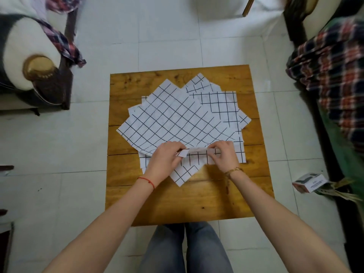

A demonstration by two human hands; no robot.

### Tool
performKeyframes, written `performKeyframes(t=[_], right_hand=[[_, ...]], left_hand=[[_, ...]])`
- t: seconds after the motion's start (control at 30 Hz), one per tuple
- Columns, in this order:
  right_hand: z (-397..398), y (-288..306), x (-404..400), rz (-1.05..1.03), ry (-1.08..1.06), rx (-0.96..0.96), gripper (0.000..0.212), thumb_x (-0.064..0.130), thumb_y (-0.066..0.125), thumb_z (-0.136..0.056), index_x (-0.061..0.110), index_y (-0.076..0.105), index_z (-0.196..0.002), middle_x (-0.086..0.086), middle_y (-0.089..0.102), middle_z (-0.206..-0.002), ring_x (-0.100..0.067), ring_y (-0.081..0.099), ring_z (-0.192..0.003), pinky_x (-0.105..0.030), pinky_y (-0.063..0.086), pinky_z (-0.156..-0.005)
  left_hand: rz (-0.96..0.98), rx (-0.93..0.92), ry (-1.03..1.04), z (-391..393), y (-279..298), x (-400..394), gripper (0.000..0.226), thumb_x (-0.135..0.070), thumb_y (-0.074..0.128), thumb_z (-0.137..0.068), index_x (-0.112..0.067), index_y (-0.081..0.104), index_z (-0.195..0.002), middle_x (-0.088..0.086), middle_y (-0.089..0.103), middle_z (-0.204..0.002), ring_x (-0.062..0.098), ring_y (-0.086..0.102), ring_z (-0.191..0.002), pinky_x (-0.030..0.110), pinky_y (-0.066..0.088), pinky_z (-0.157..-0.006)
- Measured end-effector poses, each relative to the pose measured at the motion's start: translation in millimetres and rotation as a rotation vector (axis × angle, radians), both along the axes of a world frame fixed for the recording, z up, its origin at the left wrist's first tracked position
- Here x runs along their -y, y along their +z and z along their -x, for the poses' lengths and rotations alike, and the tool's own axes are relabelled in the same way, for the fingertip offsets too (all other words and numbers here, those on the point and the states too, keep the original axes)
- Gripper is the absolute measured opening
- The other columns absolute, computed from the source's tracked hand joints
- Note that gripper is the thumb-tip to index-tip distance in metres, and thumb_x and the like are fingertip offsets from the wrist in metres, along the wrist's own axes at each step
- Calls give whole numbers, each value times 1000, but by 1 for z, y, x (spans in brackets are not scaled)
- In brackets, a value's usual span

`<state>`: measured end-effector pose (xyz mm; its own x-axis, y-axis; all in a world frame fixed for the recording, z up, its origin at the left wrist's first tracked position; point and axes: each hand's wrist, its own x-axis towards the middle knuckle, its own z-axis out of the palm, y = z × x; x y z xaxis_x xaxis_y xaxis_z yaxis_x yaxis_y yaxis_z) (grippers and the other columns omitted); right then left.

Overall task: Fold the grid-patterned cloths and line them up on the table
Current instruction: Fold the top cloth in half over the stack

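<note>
**Near edge of the top cloth pinched for the first fold**

Your left hand (164, 157) and right hand (223, 156) are both closed in a pinch on the near edge of the top cloth (173, 119), one at each end of a short turned-up strip. Holding it at two spaced points keeps that edge straight, which in my judgement prepares a clean fold away from you.

The cloths lie in a loose, fanned pile (222, 101) at the middle of the table (177, 203), each turned at a different angle, so corners stick out on every side. That spread leaves the top sheet easy to separate from those beneath. None is folded or lined up yet; the task stands at its beginning.

The near part of the table, on your side of the pile, is bare wood, a likely place for finished folds.

A small box (309, 183) lies on the floor to the right of the table. It carries printing, too small to read. No other writing is visible.
</note>
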<state>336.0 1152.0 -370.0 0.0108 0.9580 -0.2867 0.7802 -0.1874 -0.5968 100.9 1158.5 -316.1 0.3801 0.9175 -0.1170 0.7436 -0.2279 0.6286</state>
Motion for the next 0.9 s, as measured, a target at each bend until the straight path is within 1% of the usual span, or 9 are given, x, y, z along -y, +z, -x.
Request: performKeyframes(t=[0.1, 0.23, 0.37, 0.43, 0.53, 0.6, 0.73, 0.8, 0.9], right_hand=[[-1, 26, -20, 1, -17, 70, 8, 23, 62, -87, 17, 68, -90, 1, 66, -93, -24, 45, -103, -35, 41, -84], [-4, 68, -38, -25, -63, 111, 11, 26, 64, -87, 16, 67, -90, 1, 66, -92, -23, 46, -103, -37, 39, -86], [-7, 114, -50, -105, -109, 78, 11, 28, 64, -87, 18, 67, -89, 6, 56, -82, -23, 46, -105, -36, 35, -87], [-6, 140, -56, -157, -116, 83, 13, 28, 64, -87, 16, 68, -92, 6, 54, -83, -22, 44, -105, -35, 33, -87], [-10, 171, -66, -238, -134, 46, 17, 29, 68, -85, 14, 70, -93, -1, 65, -92, -25, 48, -103, -40, 39, -90], [-14, 191, -73, -288, -149, 11, 18, 31, 69, -83, 14, 70, -90, -2, 68, -94, -26, 53, -100, -38, 43, -85], [-14, 240, -83, -384, -142, -48, 11, 23, 69, -84, 11, 69, -85, 13, 59, -73, -18, 55, -84, -20, 35, -65], [-14, 263, -87, -437, -130, -89, 6, 20, 69, -83, 14, 69, -84, 14, 63, -76, -14, 59, -85, -17, 33, -67], [-14, 295, -94, -489, -97, -120, 5, 21, 69, -84, 16, 68, -85, 8, 66, -81, -9, 60, -84, -10, 37, -66]], left_hand=[[-18, 59, 70, 14, 39, -9, 19, -19, 56, -94, -16, 65, -110, -4, 66, -103, 12, 58, -97, 27, 47, -88], [-79, 158, 134, 33, 86, -23, 26, -36, 46, -97, -18, 65, -100, -8, 65, -92, 4, 60, -87, 24, 51, -78], [-202, 230, 227, 48, 132, -34, 17, -23, 55, -96, -13, 68, -101, -6, 67, -93, -4, 58, -86, 7, 43, -76], [-245, 250, 276, 56, 151, -40, 17, -21, 58, -95, -12, 70, -103, -6, 68, -95, -3, 60, -86, 4, 43, -77], [-308, 281, 341, 71, 178, -49, 16, -21, 61, -94, -14, 72, -103, -8, 69, -95, -10, 59, -86, 3, 42, -78], [-363, 298, 373, 79, 198, -54, 13, -19, 63, -92, -16, 72, -101, -9, 68, -92, -14, 58, -85, 3, 42, -77], [-426, 329, 417, 96, 237, -61, 12, -18, 66, -89, -14, 72, -100, -5, 69, -92, -1, 61, -83, 11, 49, -78], [-435, 352, 444, 104, 251, -65, 12, -17, 67, -89, -12, 73, -99, -2, 70, -92, 9, 64, -85, 17, 50, -79], [-439, 382, 457, 115, 269, -70, 15, -17, 66, -89, -9, 72, -100, 2, 71, -92, 13, 65, -88, 13, 49, -78]])
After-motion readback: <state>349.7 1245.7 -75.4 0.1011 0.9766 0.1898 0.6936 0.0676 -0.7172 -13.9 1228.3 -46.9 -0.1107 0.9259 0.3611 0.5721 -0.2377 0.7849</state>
